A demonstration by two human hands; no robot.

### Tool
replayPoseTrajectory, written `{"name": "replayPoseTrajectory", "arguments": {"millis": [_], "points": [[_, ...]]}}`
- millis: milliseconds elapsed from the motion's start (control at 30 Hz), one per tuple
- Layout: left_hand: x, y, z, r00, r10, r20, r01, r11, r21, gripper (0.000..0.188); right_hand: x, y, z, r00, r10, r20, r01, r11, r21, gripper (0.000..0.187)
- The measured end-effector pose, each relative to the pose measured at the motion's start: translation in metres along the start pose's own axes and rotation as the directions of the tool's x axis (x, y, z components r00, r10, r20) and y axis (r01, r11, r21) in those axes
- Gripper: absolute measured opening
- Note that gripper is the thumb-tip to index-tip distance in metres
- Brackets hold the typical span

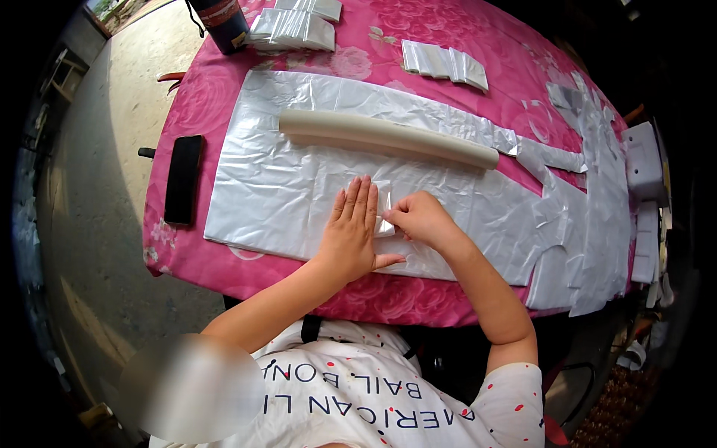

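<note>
My left hand (351, 228) lies flat, fingers stretched out, pressing on a small folded plastic bag (385, 225). At that bag's right edge, my right hand (420, 219) pinches the film between thumb and fingers. Both hands rest over a wide stack of whitish plastic sheets (261, 201) spread across the table. Just beyond them, a long pale cardboard tube (388, 137) lies across the sheets, slanting down toward the right. Part of the folded bag is hidden beneath my left hand.
A pink floral tablecloth (216, 269) covers the table. Folded bags stand in piles, one at the back left (293, 30) beside a dark bottle (221, 24), another farther right (445, 64). A black phone (184, 180) lies at left; loose plastic strips (597, 201) hang at right.
</note>
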State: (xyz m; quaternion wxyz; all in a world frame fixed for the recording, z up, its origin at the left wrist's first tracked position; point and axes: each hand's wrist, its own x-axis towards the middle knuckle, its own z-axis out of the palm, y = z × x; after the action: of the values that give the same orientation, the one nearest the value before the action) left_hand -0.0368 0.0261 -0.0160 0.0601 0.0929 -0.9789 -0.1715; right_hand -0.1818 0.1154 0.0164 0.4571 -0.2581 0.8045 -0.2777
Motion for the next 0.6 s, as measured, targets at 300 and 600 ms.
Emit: {"name": "replayPoseTrajectory", "arguments": {"millis": [300,600], "points": [[-0.003,-0.002,0.009,1.0,-0.01,-0.01,0.01,1.0,-0.012,0.121,-0.021,-0.003,0.015,0.949,-0.189,-0.252,0.123,0.959,-0.256,0.023],[-0.027,-0.008,0.002,0.964,0.182,-0.193,-0.182,0.983,0.019,0.096,-0.048,0.008,0.006,0.917,-0.277,-0.286,0.042,0.78,-0.624,0.024]]}}
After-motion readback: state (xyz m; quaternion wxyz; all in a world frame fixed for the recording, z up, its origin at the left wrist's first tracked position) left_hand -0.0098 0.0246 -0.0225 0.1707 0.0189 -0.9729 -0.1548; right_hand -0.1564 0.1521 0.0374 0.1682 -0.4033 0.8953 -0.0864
